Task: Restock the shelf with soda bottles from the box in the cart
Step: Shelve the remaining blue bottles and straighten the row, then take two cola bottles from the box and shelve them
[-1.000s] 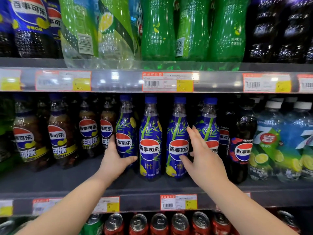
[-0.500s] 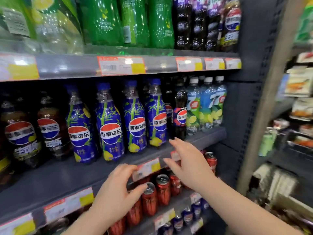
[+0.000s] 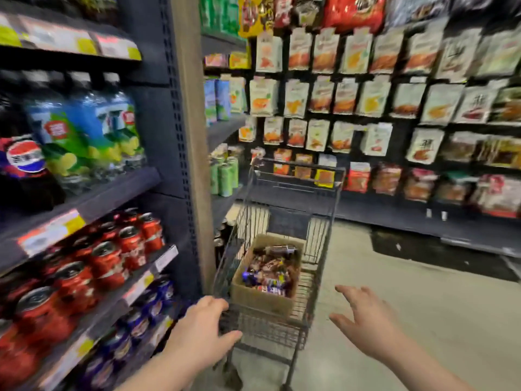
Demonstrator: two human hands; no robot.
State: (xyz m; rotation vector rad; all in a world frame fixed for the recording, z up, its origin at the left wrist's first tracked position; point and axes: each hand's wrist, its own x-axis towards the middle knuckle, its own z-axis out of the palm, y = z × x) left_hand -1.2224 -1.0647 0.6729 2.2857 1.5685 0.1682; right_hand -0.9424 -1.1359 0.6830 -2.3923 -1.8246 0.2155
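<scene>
A dark wire cart (image 3: 293, 190) stands in the aisle ahead of me. Inside it sits a cardboard box (image 3: 260, 301) with several soda bottles (image 3: 269, 273) lying in it, blurred. My left hand (image 3: 201, 333) hovers at the cart's near left corner, fingers relaxed and holding nothing. My right hand (image 3: 363, 324) is spread open in the air just right of the cart, empty. The drinks shelf (image 3: 93, 203) runs along my left, with green-and-blue soda bottles (image 3: 84, 136) standing on it.
Red cans (image 3: 112, 258) fill the tier below the bottles and blue cans (image 3: 141, 314) the one under that. A grey shelf upright (image 3: 194, 136) stands between shelf and cart. Snack bags (image 3: 375, 100) hang on the far wall. Pale floor (image 3: 423, 306) lies right of the cart.
My view swung right, from the blue bottles on the shelf to the cart. Both hands left the shelf and dropped toward the cart, empty.
</scene>
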